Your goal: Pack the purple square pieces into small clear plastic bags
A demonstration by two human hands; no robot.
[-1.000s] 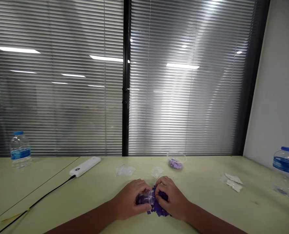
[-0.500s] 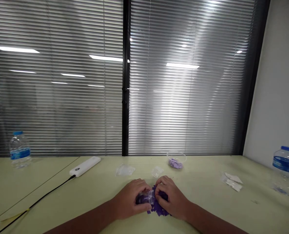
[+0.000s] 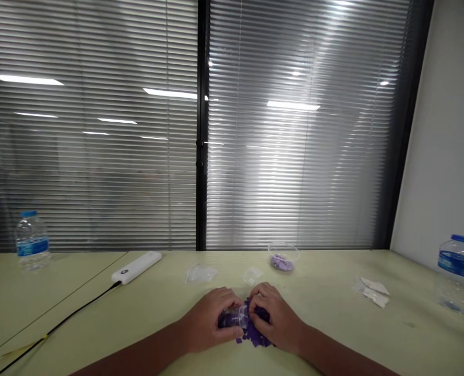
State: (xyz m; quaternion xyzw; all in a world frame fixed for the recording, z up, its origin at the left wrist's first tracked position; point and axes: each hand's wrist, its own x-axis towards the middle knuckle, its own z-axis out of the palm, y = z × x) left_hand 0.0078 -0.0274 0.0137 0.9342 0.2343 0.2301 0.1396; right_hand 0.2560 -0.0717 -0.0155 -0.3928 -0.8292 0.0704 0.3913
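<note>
My left hand (image 3: 212,319) is wrapped round a small clear plastic cup (image 3: 240,316) that lies on its side, with its mouth toward the right. Dark purple pieces show inside it. Just right of the mouth, my right hand (image 3: 274,318) curls its fingers over a pile of dark purple paper-like scraps (image 3: 257,335) on the table. Some of the scraps sit within its fingers, and the palm hides part of the pile.
Beyond the hands stand a clear bowl (image 3: 283,256) with pale purple bits and clear plastic pieces (image 3: 200,273). A white power bank (image 3: 137,267) with a black cable lies left. White packets (image 3: 372,292) and a water bottle (image 3: 456,271) are right; another bottle (image 3: 33,241) stands far left.
</note>
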